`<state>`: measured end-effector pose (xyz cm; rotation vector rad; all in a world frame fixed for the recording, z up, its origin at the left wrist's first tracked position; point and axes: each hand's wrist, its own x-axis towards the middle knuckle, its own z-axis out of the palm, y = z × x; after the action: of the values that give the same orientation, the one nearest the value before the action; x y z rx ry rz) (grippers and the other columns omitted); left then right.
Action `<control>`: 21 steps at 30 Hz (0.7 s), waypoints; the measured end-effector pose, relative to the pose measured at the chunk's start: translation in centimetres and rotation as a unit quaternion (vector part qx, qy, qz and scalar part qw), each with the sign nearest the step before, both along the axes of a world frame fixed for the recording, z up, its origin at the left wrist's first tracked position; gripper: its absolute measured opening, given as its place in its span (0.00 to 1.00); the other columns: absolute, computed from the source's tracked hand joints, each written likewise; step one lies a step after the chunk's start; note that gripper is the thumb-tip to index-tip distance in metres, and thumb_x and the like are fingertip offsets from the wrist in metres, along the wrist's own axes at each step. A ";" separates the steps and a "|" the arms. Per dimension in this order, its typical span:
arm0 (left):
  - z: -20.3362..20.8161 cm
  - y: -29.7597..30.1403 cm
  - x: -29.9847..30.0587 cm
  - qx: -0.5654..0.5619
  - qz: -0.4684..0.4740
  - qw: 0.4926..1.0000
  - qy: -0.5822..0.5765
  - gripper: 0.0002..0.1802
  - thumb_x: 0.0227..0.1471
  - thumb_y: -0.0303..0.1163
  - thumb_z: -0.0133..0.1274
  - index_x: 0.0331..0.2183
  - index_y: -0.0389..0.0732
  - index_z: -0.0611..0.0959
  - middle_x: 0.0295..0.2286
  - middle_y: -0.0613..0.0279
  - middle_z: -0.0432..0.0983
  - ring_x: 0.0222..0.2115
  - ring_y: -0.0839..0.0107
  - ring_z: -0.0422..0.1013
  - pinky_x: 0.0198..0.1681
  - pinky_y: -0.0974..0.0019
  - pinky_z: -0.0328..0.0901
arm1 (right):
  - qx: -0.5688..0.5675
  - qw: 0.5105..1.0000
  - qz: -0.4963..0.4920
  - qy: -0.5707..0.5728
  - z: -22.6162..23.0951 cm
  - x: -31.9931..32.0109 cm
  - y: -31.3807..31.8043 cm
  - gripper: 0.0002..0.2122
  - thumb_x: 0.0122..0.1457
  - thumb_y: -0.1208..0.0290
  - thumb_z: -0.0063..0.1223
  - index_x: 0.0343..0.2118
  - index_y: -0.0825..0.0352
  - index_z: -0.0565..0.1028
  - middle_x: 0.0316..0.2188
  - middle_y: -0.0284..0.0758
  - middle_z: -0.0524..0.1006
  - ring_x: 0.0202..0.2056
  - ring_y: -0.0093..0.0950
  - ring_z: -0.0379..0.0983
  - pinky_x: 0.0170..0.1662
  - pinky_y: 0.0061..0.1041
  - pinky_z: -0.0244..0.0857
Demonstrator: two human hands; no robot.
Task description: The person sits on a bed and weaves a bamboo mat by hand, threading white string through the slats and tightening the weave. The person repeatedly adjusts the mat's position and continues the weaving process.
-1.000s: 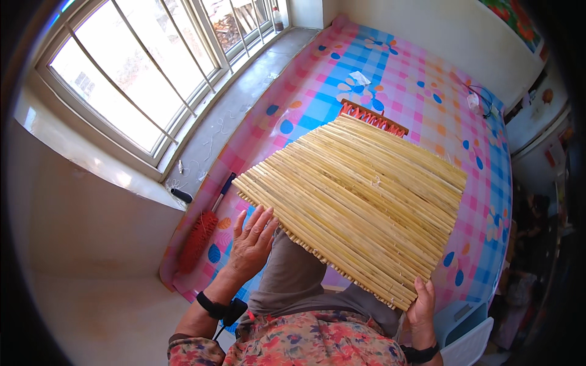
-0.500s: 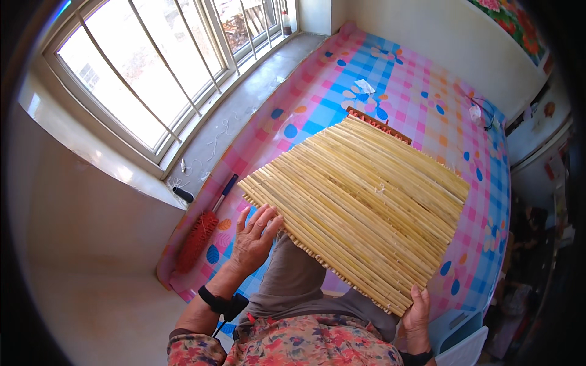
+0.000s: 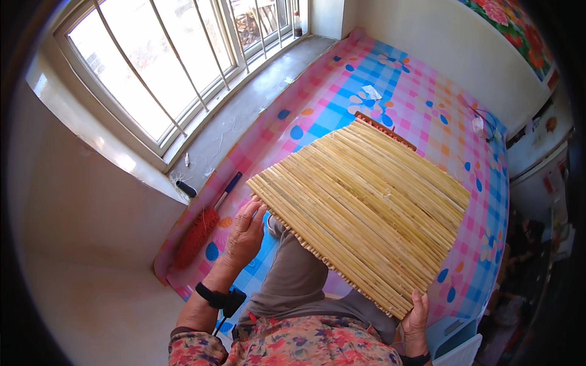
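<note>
A mat of straight yellow stalks [image 3: 360,207], bound side by side, slants across the middle of my view. The thumb of my right hand [image 3: 417,323] lies on top of its near right corner, and the other fingers are hidden below. At the near left corner my left hand [image 3: 244,232] has bent fingers against the stalk ends, and its thumb is hidden. Under the mat's far edge shows a brown wooden bar with reddish bristles or teeth [image 3: 386,130]. A small pale scrap of thread [image 3: 386,195] rests on the stalks.
A checked pink and blue sheet [image 3: 317,125] covers the platform beneath. To the left lies a red duster [image 3: 198,238] with a dark handle. Thread and a black cylinder [image 3: 186,189] are on the grey sill [image 3: 244,116] beside a barred window. A light blue bin [image 3: 452,335] stands at lower right.
My left hand has shifted from lying over the mat's near edge to its left corner, with the fingers drawn closer together. My right hand keeps its hold on the near right corner.
</note>
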<state>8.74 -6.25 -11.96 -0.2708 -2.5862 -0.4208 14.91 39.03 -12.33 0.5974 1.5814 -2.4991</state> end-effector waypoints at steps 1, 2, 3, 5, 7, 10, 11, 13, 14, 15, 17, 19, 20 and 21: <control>0.0 -0.4 0.1 -0.002 0.015 1.000 -0.006 0.25 0.47 0.18 0.55 0.50 0.36 0.78 0.51 0.52 0.69 0.58 0.53 0.64 0.62 0.49 0.60 | -0.001 1.000 0.001 0.003 0.1 0.0 -0.1 0.25 0.64 0.69 0.53 0.61 0.70 0.62 0.55 0.41 0.72 0.54 0.35 0.70 0.58 0.37 0.65; 0.1 -0.6 0.4 -0.003 0.019 1.000 -0.008 0.26 0.47 0.18 0.55 0.50 0.36 0.78 0.52 0.52 0.69 0.58 0.53 0.65 0.62 0.49 0.60 | 0.002 1.000 0.001 0.005 0.1 0.0 -0.1 0.25 0.64 0.69 0.52 0.62 0.70 0.62 0.55 0.41 0.71 0.55 0.35 0.70 0.58 0.37 0.65; 0.2 -0.7 0.7 -0.004 0.023 1.000 -0.009 0.26 0.46 0.18 0.56 0.51 0.36 0.77 0.52 0.52 0.69 0.57 0.53 0.65 0.61 0.48 0.59 | 0.004 1.000 0.000 0.006 0.2 0.1 0.0 0.25 0.63 0.69 0.52 0.62 0.70 0.62 0.55 0.41 0.71 0.55 0.35 0.70 0.58 0.37 0.65; 0.3 -0.8 1.0 0.001 0.030 0.999 -0.009 0.28 0.44 0.17 0.57 0.51 0.36 0.77 0.52 0.51 0.69 0.57 0.52 0.65 0.61 0.49 0.60 | 0.001 1.000 0.003 0.011 0.3 0.0 -0.1 0.26 0.63 0.70 0.52 0.62 0.70 0.61 0.56 0.41 0.71 0.55 0.35 0.69 0.59 0.37 0.64; 0.5 -0.8 1.2 0.013 0.034 0.999 -0.006 0.31 0.41 0.15 0.58 0.51 0.36 0.76 0.51 0.51 0.69 0.56 0.51 0.65 0.60 0.51 0.61 | -0.010 1.000 0.008 0.019 0.4 -0.1 -0.3 0.26 0.63 0.70 0.52 0.63 0.70 0.61 0.57 0.41 0.70 0.56 0.36 0.69 0.59 0.37 0.64; 1.2 -0.1 0.8 0.015 0.023 0.999 0.018 0.30 0.43 0.18 0.59 0.51 0.39 0.77 0.52 0.53 0.69 0.57 0.55 0.65 0.61 0.48 0.59 | 0.003 1.000 0.016 0.010 0.4 -0.2 0.2 0.27 0.63 0.69 0.52 0.63 0.70 0.60 0.57 0.42 0.70 0.56 0.36 0.69 0.59 0.38 0.63; 1.5 0.1 0.6 0.013 0.024 0.999 0.020 0.29 0.43 0.17 0.58 0.51 0.39 0.77 0.52 0.53 0.69 0.57 0.55 0.65 0.61 0.48 0.59 | 0.006 1.000 0.012 0.006 0.3 -0.2 0.1 0.26 0.63 0.69 0.52 0.63 0.70 0.61 0.57 0.42 0.70 0.56 0.36 0.69 0.59 0.38 0.63; 1.8 0.7 0.0 0.011 0.026 0.999 0.024 0.29 0.43 0.17 0.57 0.50 0.40 0.77 0.52 0.53 0.69 0.57 0.55 0.65 0.61 0.48 0.59 | 0.012 1.000 0.003 -0.003 0.4 -0.3 0.2 0.26 0.63 0.69 0.52 0.63 0.70 0.61 0.57 0.41 0.70 0.56 0.35 0.69 0.60 0.38 0.63; 2.0 0.9 -0.1 0.006 0.029 0.999 0.023 0.28 0.43 0.17 0.57 0.50 0.40 0.77 0.52 0.53 0.70 0.57 0.55 0.65 0.61 0.48 0.59 | 0.012 1.000 0.006 -0.003 0.4 -0.3 0.2 0.26 0.63 0.69 0.52 0.63 0.70 0.61 0.57 0.41 0.70 0.56 0.35 0.69 0.60 0.38 0.63; 2.1 1.0 -0.3 0.000 0.031 0.999 0.023 0.28 0.43 0.16 0.56 0.50 0.40 0.78 0.52 0.53 0.70 0.57 0.55 0.66 0.61 0.48 0.59 | 0.012 1.000 0.009 -0.004 0.3 -0.3 0.3 0.26 0.63 0.69 0.52 0.62 0.70 0.62 0.57 0.41 0.70 0.56 0.35 0.69 0.60 0.37 0.63; 1.9 1.0 -0.5 -0.006 0.029 0.999 0.031 0.28 0.43 0.16 0.55 0.50 0.41 0.78 0.52 0.53 0.70 0.57 0.55 0.66 0.60 0.48 0.59 | 0.012 1.000 0.010 -0.004 0.3 -0.4 0.3 0.26 0.64 0.69 0.53 0.62 0.70 0.62 0.57 0.41 0.70 0.56 0.35 0.69 0.60 0.37 0.63; 1.4 0.5 -0.7 -0.008 0.020 0.999 0.047 0.28 0.42 0.15 0.55 0.49 0.42 0.78 0.51 0.53 0.70 0.56 0.55 0.66 0.60 0.48 0.59 | 0.012 1.000 0.007 -0.002 0.2 -0.4 0.3 0.25 0.64 0.68 0.53 0.62 0.70 0.63 0.57 0.41 0.71 0.56 0.35 0.69 0.60 0.37 0.63; 1.4 0.3 -0.8 -0.011 0.014 0.999 0.046 0.29 0.42 0.15 0.55 0.49 0.42 0.79 0.51 0.53 0.71 0.56 0.54 0.67 0.60 0.48 0.60 | 0.012 1.000 0.009 -0.002 0.1 -0.5 0.3 0.25 0.64 0.68 0.53 0.62 0.70 0.63 0.57 0.41 0.71 0.56 0.35 0.69 0.60 0.37 0.63; 1.4 0.1 -0.8 -0.015 0.008 0.999 0.046 0.29 0.41 0.15 0.55 0.49 0.43 0.79 0.51 0.53 0.71 0.56 0.54 0.67 0.60 0.48 0.60 | 0.012 1.000 0.011 -0.003 -0.1 -0.5 0.5 0.25 0.64 0.68 0.53 0.62 0.70 0.63 0.57 0.41 0.71 0.56 0.35 0.69 0.60 0.37 0.63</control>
<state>7.96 -6.10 -10.58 -0.2729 -2.5046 -0.3567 14.44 39.55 -12.41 0.5872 1.6095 -2.4633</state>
